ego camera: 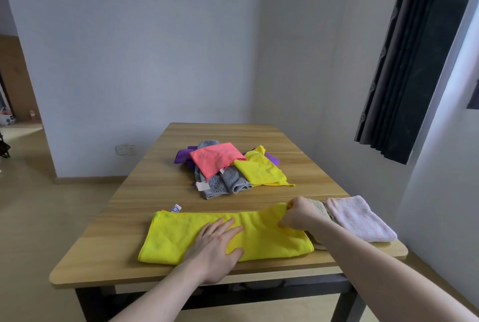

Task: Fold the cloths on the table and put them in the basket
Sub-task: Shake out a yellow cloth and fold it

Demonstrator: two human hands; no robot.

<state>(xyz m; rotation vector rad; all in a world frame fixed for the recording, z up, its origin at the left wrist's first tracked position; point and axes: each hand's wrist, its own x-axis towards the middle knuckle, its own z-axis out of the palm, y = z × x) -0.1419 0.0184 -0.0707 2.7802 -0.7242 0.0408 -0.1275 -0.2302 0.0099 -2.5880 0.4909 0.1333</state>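
Yellow cloth [181,233] flat on table [124,218], left hand [215,246] spread, pressing its centre, right hand [298,214] pinching its three o'clock edge, raised

You're working the big yellow cloth [272,238]: it's lying folded into a long band along the table's near edge, its tag [175,209] sticking out at the far left corner and its right end lifting off the surface. Beside that right end, a pale pink folded cloth [359,219] is sitting on a beige one [317,209]. Mid-table, the unfolded pile is waiting: a coral cloth [215,159] on top, a smaller yellow cloth [260,170] to its right, grey cloths [228,183] and a purple one [182,155] underneath.
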